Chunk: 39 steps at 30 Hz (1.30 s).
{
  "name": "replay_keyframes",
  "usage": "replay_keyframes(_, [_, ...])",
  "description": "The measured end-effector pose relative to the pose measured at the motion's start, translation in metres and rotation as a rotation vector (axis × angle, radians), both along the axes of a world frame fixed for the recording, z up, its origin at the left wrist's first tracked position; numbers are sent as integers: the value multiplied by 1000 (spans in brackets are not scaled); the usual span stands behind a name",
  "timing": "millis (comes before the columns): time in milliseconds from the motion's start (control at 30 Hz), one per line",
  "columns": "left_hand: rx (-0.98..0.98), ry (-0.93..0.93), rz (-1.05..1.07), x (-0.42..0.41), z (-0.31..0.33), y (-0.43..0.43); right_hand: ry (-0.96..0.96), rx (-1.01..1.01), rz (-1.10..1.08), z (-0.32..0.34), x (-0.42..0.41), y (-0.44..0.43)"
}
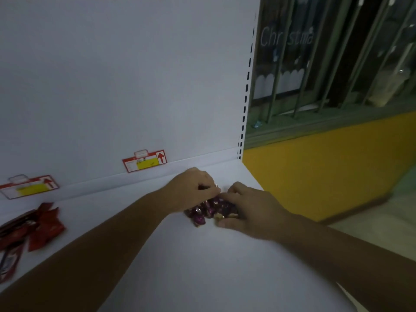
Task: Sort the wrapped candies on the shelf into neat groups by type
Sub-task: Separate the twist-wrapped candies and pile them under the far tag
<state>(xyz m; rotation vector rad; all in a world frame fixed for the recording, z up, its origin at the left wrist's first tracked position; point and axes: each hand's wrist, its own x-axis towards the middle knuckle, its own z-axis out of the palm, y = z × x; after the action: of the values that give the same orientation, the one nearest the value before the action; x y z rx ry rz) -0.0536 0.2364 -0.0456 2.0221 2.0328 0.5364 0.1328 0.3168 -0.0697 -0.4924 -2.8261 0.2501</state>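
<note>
left grip (191,184) bare | right grip (249,210) bare | forearms (108,239) bare

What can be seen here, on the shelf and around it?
purple candies: small pile, count unclear, purple foil, on the shelf between the hands
red candies: several, red, shelf's left edge
shelf: one, white
price tags: two, red, white and yellow, low on the back panel
back panel: one, white, behind the shelf
window: one, dark, barred, white lettering, upper right
wall: one, yellow, below the window
left hand: one, fingers curled at the pile's far side
right hand: one, cupped round the pile's right side
</note>
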Motion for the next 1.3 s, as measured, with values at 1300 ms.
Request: replay_keyframes(1300, [412, -669, 729, -88, -3, -103, 166, -614, 73, 40, -168, -22])
